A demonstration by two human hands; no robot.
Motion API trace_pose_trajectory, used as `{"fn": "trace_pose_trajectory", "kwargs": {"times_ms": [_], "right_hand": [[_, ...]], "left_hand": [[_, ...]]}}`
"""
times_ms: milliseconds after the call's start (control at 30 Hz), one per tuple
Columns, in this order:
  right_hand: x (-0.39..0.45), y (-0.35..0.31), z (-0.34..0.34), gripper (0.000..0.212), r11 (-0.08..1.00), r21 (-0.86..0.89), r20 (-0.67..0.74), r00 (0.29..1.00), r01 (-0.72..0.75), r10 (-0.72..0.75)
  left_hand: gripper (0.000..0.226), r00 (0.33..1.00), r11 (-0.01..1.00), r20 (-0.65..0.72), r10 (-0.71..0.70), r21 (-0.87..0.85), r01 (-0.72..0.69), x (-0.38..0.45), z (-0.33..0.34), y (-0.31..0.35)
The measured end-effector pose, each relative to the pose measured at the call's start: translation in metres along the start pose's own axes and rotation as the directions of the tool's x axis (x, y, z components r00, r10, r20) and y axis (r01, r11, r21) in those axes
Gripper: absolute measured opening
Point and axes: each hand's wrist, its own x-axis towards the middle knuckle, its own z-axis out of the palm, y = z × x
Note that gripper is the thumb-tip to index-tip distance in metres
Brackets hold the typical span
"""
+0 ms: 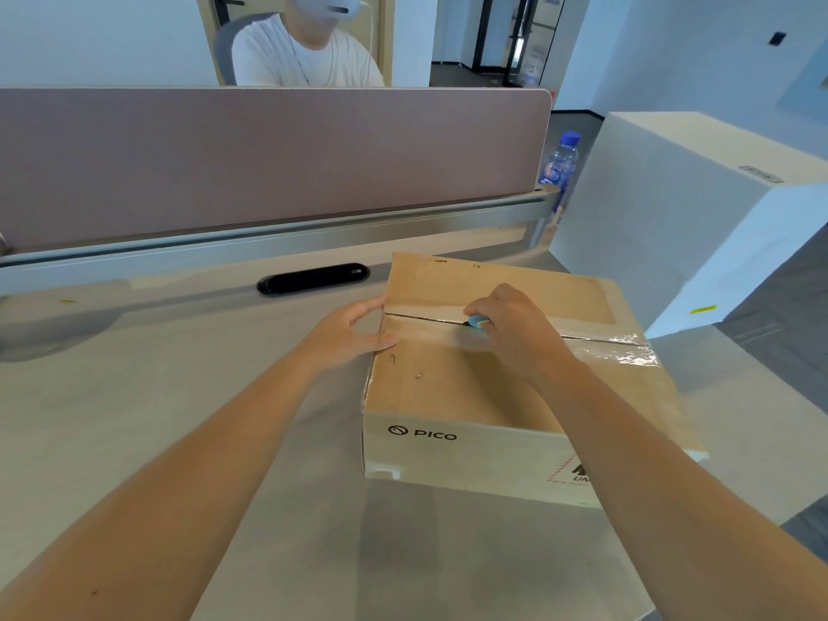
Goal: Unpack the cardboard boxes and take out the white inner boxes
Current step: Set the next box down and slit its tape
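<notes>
Brown cardboard box [470, 383], taped shut, lies on the pale grey worktop [179, 374] — its seam tape is being slit. A small blue cutter [477, 322] is gripped in the right hand [515, 333]; the left hand [349, 333] is spread against the box's left edge. The cut should next be carried along the seam. The blade is hidden, and any white inner box cannot be seen.

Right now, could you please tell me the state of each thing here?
Box: flaps shut, seam tape partly slit.
Cutter: at the seam, in the right hand.
Left hand: open, steadying the box edge.
Bottle: capped, upright.
</notes>
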Motion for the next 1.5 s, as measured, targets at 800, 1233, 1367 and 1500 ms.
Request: {"fn": "trace_pose_trajectory", "kwargs": {"times_ms": [800,1233,1367,1500], "right_hand": [[-0.034,0.075,-0.024,0.040,0.987,-0.007,-0.054,0.986,-0.158,0.157],[-0.052,0.116,-0.038,0.041,0.987,-0.064,-0.078,0.986,-0.151,0.146],[-0.058,0.132,-0.040,0.043,0.986,-0.055,-0.090,0.984,-0.159,0.154],[-0.061,0.146,-0.043,0.045,0.984,-0.050,-0.096,0.982,-0.170,0.165]], "left_hand": [[0.082,0.956,0.504,0.161,0.246,0.821,-0.268,0.031,0.104,0.070],[0.087,0.962,0.530,0.189,0.197,0.805,-0.267,0.031,0.134,0.098],[0.085,0.953,0.540,0.229,0.199,0.786,-0.302,0.037,0.149,0.106],[0.084,0.960,0.527,0.224,0.166,0.803,-0.278,0.039,0.160,0.110]]}}
